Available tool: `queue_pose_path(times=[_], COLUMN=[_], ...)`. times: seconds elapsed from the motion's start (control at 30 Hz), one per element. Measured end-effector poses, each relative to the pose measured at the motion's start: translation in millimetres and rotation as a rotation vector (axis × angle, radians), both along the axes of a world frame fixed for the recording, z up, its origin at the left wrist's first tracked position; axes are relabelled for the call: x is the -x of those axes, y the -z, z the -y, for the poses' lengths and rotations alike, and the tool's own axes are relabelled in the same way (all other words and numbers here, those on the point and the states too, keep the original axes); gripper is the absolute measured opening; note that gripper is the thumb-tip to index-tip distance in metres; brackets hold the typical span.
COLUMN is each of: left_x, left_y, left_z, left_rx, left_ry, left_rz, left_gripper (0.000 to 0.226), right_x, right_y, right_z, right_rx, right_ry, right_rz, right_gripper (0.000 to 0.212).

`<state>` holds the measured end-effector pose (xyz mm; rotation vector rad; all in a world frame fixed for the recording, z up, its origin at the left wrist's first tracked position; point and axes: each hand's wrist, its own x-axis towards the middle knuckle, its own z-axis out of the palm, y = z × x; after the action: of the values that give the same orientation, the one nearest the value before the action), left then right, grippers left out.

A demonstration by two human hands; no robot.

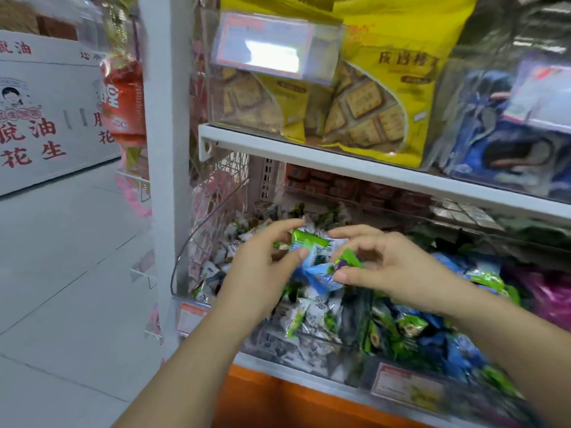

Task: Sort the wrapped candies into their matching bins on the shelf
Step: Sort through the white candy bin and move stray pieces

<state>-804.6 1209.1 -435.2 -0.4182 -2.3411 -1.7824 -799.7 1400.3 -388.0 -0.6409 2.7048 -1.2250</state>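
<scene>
Left hand [262, 270]: fingers curled, pinching green-white candy [309, 242].
Right hand [392, 267]: thumb and forefinger pinching blue candy [321, 274].
Place: both above the left bin's [272, 347] front edge.

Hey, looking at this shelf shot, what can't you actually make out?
Head view only.
Text on the upper price label: washed out by glare and blur.
Number of wrapped candies pinched between left hand and right hand: fingers overlap them.
Dividers in the lower bin toward the right: lost in motion blur.
The blue packets: cut off by the right edge.
</scene>
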Motion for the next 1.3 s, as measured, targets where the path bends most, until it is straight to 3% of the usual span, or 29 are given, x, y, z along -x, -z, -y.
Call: queue_pose_path(times=[0.17, 0.3, 0.37, 0.47, 0.53, 0.63, 0.77, 0.9, 1.0, 1.17, 1.3], left_x=[-8.6, -5.1, -5.4, -7.2, -6.4, -3.4, -2.1, 1.3, 3.9, 4.7, 4.1], left_y=[-1.3, 0.9, 2.8, 4.2, 5.8, 9.2, 9.6, 8.7, 7.9, 6.7, 6.0], left_z=[-33.6, -55.8, -66.8, -78.1, -82.6, -87.4, -88.6, -81.6, -68.6, -34.3, -2.2], left_rx=[-0.091, -0.087, -0.022, 0.244, 0.406, 0.51, 0.533, 0.538, 0.56, 0.574, 0.575], left_ry=[0.196, 0.308, 0.33, 0.259, 0.222, 0.214, 0.206, 0.17, 0.123, 0.029, -0.054], left_rz=[-0.017, 0.008, -0.024, -0.179, -0.271, -0.318, -0.342, -0.357, -0.371, -0.334, -0.285], left_gripper=[0.031, 0.022, 0.023, 0.024, 0.026, 0.029, 0.029, 0.028, 0.026, 0.026, 0.026], right_x=[-29.6, -46.3, -48.6, -39.2, -27.9, -7.5, 7.8, 13.0, 12.4, 5.1, 12.3], right_y=[3.2, 7.9, 10.5, 11.2, 9.9, 13.0, 19.7, 20.2, 19.6, -1.9, -10.3], right_z=[-28.5, -52.9, -70.6, -102.4, -120.2, -138.5, -137.0, -134.2, -128.1, -91.3, -41.5], right_rx=[0.006, 0.059, 0.106, 0.234, 0.135, -0.209, -0.408, -0.623, -0.748, -0.655, -0.571], right_ry=[0.052, 0.162, 0.234, 0.458, 0.64, 0.749, 0.596, 0.505, 0.436, 0.42, 0.249], right_rz=[-0.052, -0.032, -0.082, -0.18, -0.308, -0.428, -0.286, -0.15, -0.039, -0.2, -0.29], right_gripper=[0.009, 0.02, 0.027, 0.01, 0.004, 0.024, 0.048, 0.043, 0.055, 0.059, 0.048])
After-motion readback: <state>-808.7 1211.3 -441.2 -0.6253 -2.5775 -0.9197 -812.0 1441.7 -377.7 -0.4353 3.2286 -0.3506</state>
